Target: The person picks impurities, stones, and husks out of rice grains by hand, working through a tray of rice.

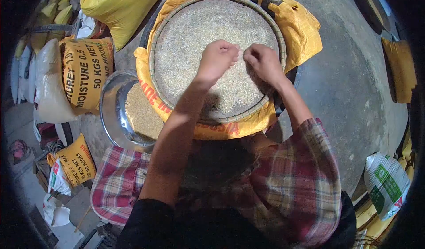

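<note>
My left hand hovers over the middle of a round winnowing tray, fingers curled in and pressed together. Facing it, just to the right, my right hand has its thumb and fingers drawn into a pinch. Whatever lies between the fingers is too small or hidden to make out. Pale grain is spread thinly across the round tray, which has a bound bamboo-like rim. Beneath the tray lies a yellow-orange woven sack with printed letters.
Left of the tray stands a shiny metal basin holding brownish grain. Full sacks, one yellow and one printed orange, stand at the upper left. A white-and-green sack lies at the right. The floor is grey concrete.
</note>
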The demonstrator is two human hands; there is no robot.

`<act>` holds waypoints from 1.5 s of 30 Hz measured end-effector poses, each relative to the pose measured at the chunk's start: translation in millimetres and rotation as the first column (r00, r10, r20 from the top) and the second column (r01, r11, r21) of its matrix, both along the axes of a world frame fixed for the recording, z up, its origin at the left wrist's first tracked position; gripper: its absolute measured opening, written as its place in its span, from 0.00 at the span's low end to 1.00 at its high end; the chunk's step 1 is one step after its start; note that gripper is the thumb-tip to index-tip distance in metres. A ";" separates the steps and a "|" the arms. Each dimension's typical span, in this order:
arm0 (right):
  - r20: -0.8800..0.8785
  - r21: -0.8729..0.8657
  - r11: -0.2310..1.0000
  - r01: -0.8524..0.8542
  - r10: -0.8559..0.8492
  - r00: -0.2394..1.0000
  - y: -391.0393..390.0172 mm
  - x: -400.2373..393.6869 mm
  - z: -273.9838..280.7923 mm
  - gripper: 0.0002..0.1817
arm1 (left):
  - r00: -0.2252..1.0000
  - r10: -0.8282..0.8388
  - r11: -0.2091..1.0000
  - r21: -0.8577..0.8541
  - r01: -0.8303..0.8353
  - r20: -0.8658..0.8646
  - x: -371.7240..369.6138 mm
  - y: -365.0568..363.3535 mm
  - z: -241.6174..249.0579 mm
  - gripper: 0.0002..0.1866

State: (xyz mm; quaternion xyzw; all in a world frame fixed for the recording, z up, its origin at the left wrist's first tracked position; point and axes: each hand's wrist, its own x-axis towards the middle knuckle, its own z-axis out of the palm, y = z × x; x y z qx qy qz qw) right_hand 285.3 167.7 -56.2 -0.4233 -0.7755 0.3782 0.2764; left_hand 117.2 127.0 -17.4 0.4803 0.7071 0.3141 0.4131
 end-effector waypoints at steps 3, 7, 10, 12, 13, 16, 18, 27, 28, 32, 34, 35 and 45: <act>-0.123 -0.376 0.920 0.111 -0.169 0.978 8.1 20.3 -1.3 0.07 | 0.666 0.150 0.988 -0.140 -0.069 0.731 -4.2 1.2 10.1 0.06; -0.134 -0.372 0.920 0.126 -0.188 0.973 10.7 28.0 -4.7 0.07 | 0.725 0.184 0.983 -0.115 -0.145 0.664 1.2 3.4 9.1 0.08; -0.036 -0.129 0.992 0.008 -0.013 0.999 4.4 12.1 8.2 0.06 | 0.991 -0.079 0.996 0.032 0.083 -0.108 9.1 1.6 11.9 0.07; 0.008 0.001 1.000 0.000 0.000 1.000 2.1 2.6 4.7 0.08 | 0.849 -0.203 0.970 0.020 0.244 -0.487 13.1 -1.0 8.1 0.07; 0.063 0.034 0.999 -0.026 0.024 0.998 1.2 0.4 2.9 0.08 | 0.829 -0.239 0.963 -0.015 0.269 -0.506 13.3 -0.5 6.8 0.09; 0.086 0.101 0.994 -0.037 0.028 0.996 2.7 3.6 10.3 0.06 | 0.912 -0.145 0.986 0.016 0.164 -0.384 11.5 -5.4 13.2 0.10; -0.156 -0.216 0.974 0.061 -0.097 0.983 6.4 14.1 10.3 0.06 | 0.921 -0.148 0.987 -0.003 0.158 -0.361 8.5 -10.9 24.0 0.10; 0.015 -0.167 0.985 -0.044 0.047 0.999 -1.6 20.6 21.4 0.08 | 0.834 -0.227 0.972 -0.066 0.225 -0.502 14.2 -13.7 14.3 0.09; 0.014 -0.170 0.985 -0.041 0.044 0.999 -2.6 13.9 18.2 0.08 | 0.871 -0.185 0.982 -0.050 0.182 -0.456 12.2 -13.0 14.1 0.09; 0.024 0.032 0.997 -0.074 0.073 0.997 0.8 -6.5 9.4 0.07 | 0.871 -0.140 0.988 -0.010 0.154 -0.470 6.9 -11.8 14.8 0.09; 0.004 0.062 0.993 -0.101 0.101 0.995 5.0 -7.3 10.4 0.06 | 0.806 -0.215 0.964 0.012 0.266 -0.552 7.1 -13.4 12.9 0.10; -0.072 -0.058 0.997 -0.041 0.037 0.997 6.1 -4.0 12.3 0.06 | 0.806 -0.214 0.965 0.010 0.263 -0.552 6.9 -13.7 12.3 0.10; -0.394 -0.673 0.728 -0.130 -0.205 0.896 18.7 37.3 10.1 0.05 | 0.847 -0.219 0.949 0.097 0.301 -0.484 31.9 -2.5 0.4 0.11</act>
